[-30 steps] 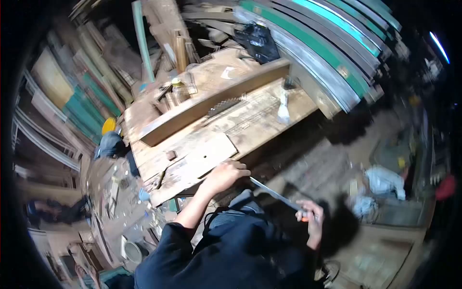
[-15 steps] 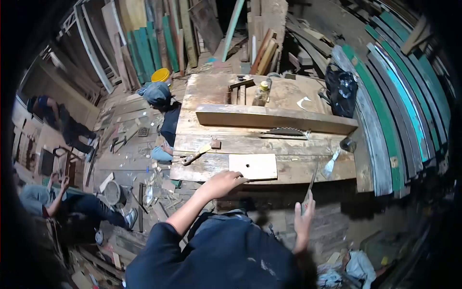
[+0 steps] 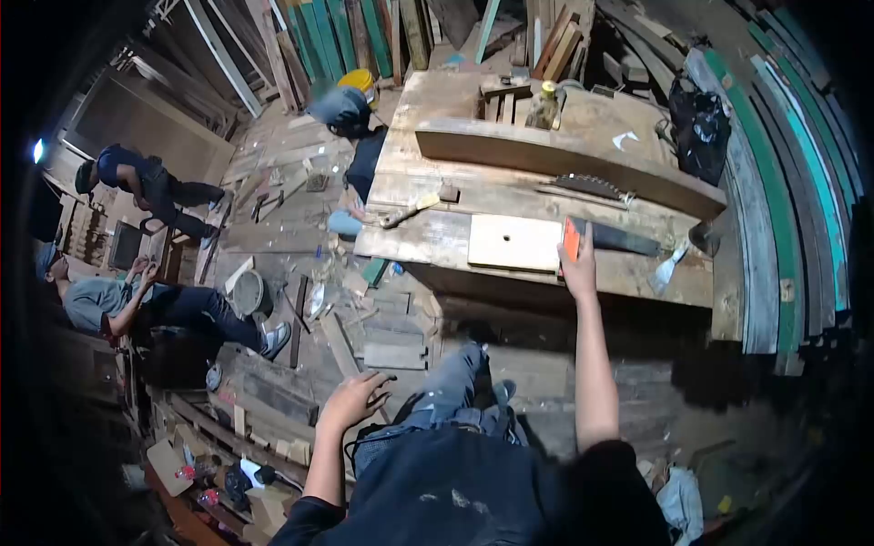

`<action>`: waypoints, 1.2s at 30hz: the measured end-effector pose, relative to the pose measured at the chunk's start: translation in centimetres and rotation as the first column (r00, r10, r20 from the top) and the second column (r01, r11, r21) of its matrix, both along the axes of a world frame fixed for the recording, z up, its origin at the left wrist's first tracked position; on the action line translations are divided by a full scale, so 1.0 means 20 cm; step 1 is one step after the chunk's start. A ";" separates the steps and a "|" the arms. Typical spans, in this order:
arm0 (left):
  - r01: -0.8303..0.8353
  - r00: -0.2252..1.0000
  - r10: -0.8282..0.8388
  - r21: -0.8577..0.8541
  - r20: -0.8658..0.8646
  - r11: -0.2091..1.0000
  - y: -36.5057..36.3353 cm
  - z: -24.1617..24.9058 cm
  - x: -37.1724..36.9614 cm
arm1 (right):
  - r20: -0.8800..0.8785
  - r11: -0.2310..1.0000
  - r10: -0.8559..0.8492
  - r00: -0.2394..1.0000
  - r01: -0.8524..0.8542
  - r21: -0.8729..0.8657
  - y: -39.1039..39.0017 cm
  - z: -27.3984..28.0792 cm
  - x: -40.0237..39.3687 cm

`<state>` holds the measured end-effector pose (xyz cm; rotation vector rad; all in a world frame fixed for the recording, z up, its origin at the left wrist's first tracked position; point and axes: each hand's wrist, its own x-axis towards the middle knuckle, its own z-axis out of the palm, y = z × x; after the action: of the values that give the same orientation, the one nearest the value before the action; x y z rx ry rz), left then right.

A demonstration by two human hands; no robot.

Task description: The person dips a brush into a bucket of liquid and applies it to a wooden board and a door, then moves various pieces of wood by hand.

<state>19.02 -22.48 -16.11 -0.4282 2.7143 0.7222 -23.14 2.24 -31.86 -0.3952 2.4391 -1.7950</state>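
My right hand (image 3: 580, 266) grips the orange handle of a handsaw (image 3: 624, 238) at the table's front. Its dark blade points right, lying flat on or just above the tabletop. Left of the handle is a pale board (image 3: 535, 244) with a small dark hole; the handle is at its right end. My left hand (image 3: 353, 400) is off the table, beside my waist, fingers apart and holding nothing. Farther back, a toothed circular saw blade (image 3: 587, 186) shows beside a long upright board (image 3: 555, 156).
A long hand tool (image 3: 410, 211) and small brown block (image 3: 448, 193) lie on the table's left. A yellow-capped bottle (image 3: 543, 109) and black plastic bag (image 3: 699, 132) are behind. Planks (image 3: 774, 200) line the right. Several people are at left, one seated (image 3: 91, 305) near a bucket (image 3: 248, 293).
My left hand has left the pale board and dropped down beside my waist. My right hand has risen to the table, and the saw now lies flat, pointing right. The view has shifted.
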 end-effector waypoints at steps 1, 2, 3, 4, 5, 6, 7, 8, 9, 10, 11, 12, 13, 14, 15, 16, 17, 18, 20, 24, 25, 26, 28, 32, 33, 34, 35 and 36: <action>-0.006 1.000 0.006 -0.027 -0.011 1.000 0.00 0.00 0.05 | -0.009 0.994 0.005 1.000 -0.004 0.105 -0.02 0.03 -0.02; -0.030 0.999 0.030 -0.044 -0.014 0.999 -0.01 0.00 0.10 | -0.020 0.978 0.012 1.000 -0.008 0.210 -0.04 0.07 -0.04; -0.069 0.997 0.068 -0.035 -0.035 0.997 -0.01 0.02 0.14 | -0.076 0.953 0.039 0.996 -0.014 0.303 -0.04 0.06 -0.07; -0.108 0.993 0.107 -0.026 -0.060 0.994 -0.01 0.06 0.16 | -0.030 0.925 0.095 0.995 -0.077 0.371 -0.03 0.05 -0.10; -0.147 0.986 0.145 -0.017 -0.082 0.989 -0.01 0.07 0.20 | 0.021 0.890 0.147 0.989 -0.142 0.434 -0.03 0.07 -0.11; -0.172 0.983 0.170 -0.029 -0.074 0.985 -0.04 0.07 0.23 | 0.027 0.825 0.165 0.986 -0.153 0.544 -0.03 0.12 -0.09; -0.194 0.979 0.192 -0.031 -0.076 0.980 -0.06 0.07 0.26 | 0.033 0.800 0.181 0.983 -0.167 0.577 -0.03 0.12 -0.08; -0.212 0.975 0.209 -0.034 -0.078 0.977 -0.10 0.06 0.29 | 0.042 0.781 0.170 0.985 -0.160 0.604 -0.05 0.20 -0.04; -0.223 0.973 0.219 -0.035 -0.077 0.974 -0.13 0.08 0.28 | 0.053 0.761 0.152 0.987 -0.151 0.631 -0.07 0.26 0.01; -0.211 0.973 0.205 -0.054 -0.102 0.976 -0.16 0.12 0.27 | 0.012 0.738 0.143 0.990 -0.114 0.665 -0.07 0.23 0.03; -0.195 0.976 0.189 -0.047 -0.103 0.980 -0.23 0.10 0.27 | -0.031 0.713 0.133 0.991 -0.073 0.698 -0.09 0.21 0.06; -0.180 0.979 0.175 -0.039 -0.109 0.983 -0.31 0.07 0.27 | -0.078 0.685 0.125 0.989 -0.029 0.728 -0.11 0.20 0.07; -0.167 0.980 0.163 -0.029 -0.114 0.986 -0.40 0.03 0.27 | -0.100 0.673 0.111 0.989 -0.001 0.739 -0.12 0.20 0.09; -0.153 0.978 0.152 -0.002 -0.142 0.988 -0.50 -0.03 0.27 | -0.120 0.659 0.100 0.988 0.025 0.752 -0.15 0.23 0.12; -0.141 0.977 0.142 0.016 -0.160 0.990 -0.58 -0.04 0.25 | -0.138 0.642 0.092 0.986 0.048 0.765 -0.18 0.25 0.16; -0.133 0.974 0.137 0.034 -0.180 0.991 -0.66 -0.04 0.22 | -0.168 0.662 0.125 0.978 0.044 0.748 -0.21 0.26 0.16; -0.133 0.969 0.141 0.052 -0.205 0.990 -0.76 -0.04 0.20 | -0.157 0.648 0.090 0.984 0.062 0.759 -0.29 0.36 0.21; -0.138 0.968 0.148 0.067 -0.204 0.988 -0.86 -0.05 0.20 | -0.234 0.719 0.115 0.965 0.082 0.691 -0.39 0.45 0.26; -0.123 0.922 0.135 0.055 -0.363 0.991 -1.14 -0.04 0.24 | -0.368 0.883 0.174 0.913 0.021 0.469 -0.69 0.74 0.37; -0.022 0.527 0.090 0.093 -0.845 0.995 -1.76 0.67 0.41 | -0.791 0.784 0.232 0.566 -0.590 -0.192 -1.58 1.46 0.75; 0.266 0.364 0.110 0.216 -0.925 0.940 -1.91 0.87 0.52 | -0.857 0.579 0.220 0.467 -0.769 -0.270 -1.83 1.57 0.87; 0.415 0.233 0.141 0.229 -0.962 0.880 -2.02 1.00 0.58 | -0.857 0.448 0.211 0.471 -0.826 -0.344 -2.05 1.66 0.99; 0.434 0.060 0.196 0.203 -0.979 0.878 -2.16 1.12 0.61 | -0.823 0.299 0.239 0.516 -0.845 -0.443 -2.46 1.75 1.17; 0.350 -0.148 0.240 0.176 -0.959 0.920 -2.40 1.23 0.55 | -0.760 0.149 0.331 0.559 -0.826 -0.543 -3.06 1.85 1.43; 0.324 -0.186 0.241 0.172 -0.953 0.930 -2.48 1.25 0.55 | -0.751 0.130 0.349 0.560 -0.823 -0.553 -3.16 1.86 1.47; 0.301 -0.215 0.237 0.167 -0.947 0.939 -2.57 1.26 0.54 | -0.743 0.111 0.369 0.558 -0.820 -0.561 -3.26 1.87 1.50; 0.280 -0.226 0.228 0.161 -0.947 0.946 -2.61 1.30 0.53 | -0.733 0.095 0.386 0.560 -0.815 -0.572 -3.33 1.87 1.53; 0.257 -0.236 0.223 0.160 -0.946 0.953 -2.67 1.32 0.51 | -0.726 0.079 0.401 0.559 -0.810 -0.581 -3.40 1.87 1.53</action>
<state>29.23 -75.83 10.23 0.8343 3.7320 2.3628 7.53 -65.73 5.56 -1.7252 0.6323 -2.4007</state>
